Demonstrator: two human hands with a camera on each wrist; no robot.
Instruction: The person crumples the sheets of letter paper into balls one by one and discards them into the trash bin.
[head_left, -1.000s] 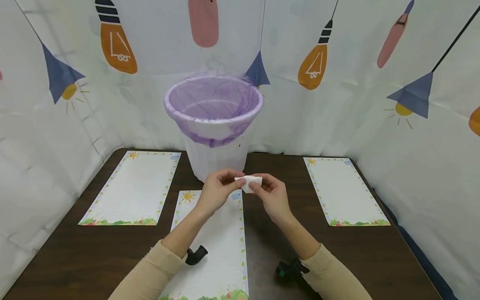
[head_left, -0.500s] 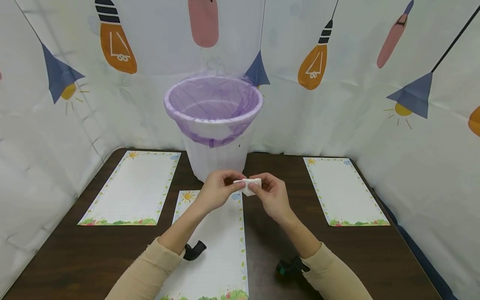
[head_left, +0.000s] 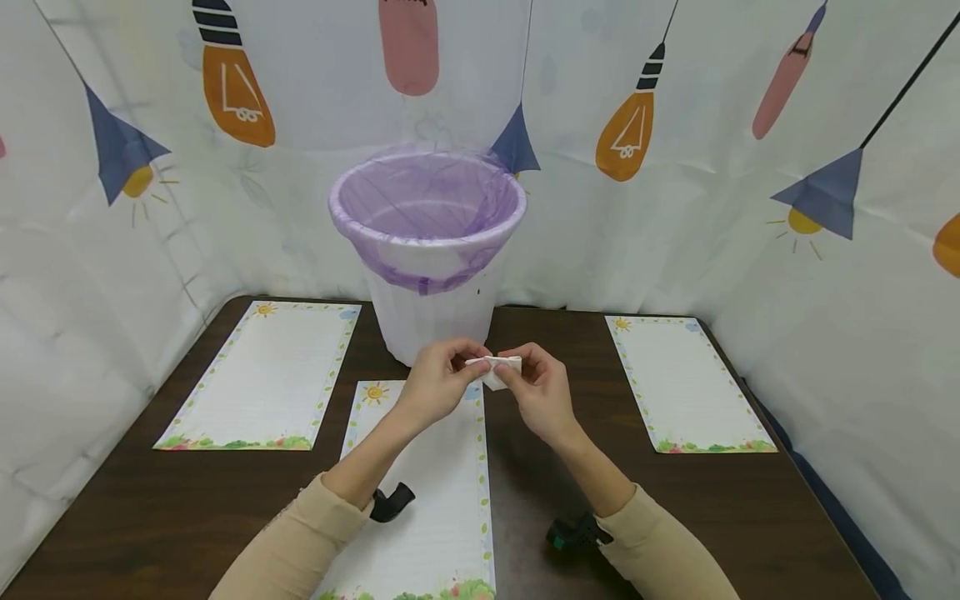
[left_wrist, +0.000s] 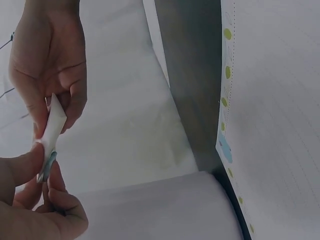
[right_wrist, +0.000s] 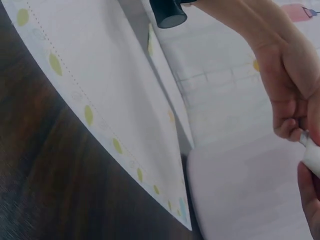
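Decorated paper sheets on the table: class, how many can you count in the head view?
3. One sheet lies at the left, one sheet lies in the middle under the person's forearms, one sheet lies at the right. None seems hidden.

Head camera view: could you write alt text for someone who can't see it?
A person's left hand and right hand pinch a small folded white paper between them above a dark table. Behind stands a white bin with a purple liner; three bordered sheets lie on the table.
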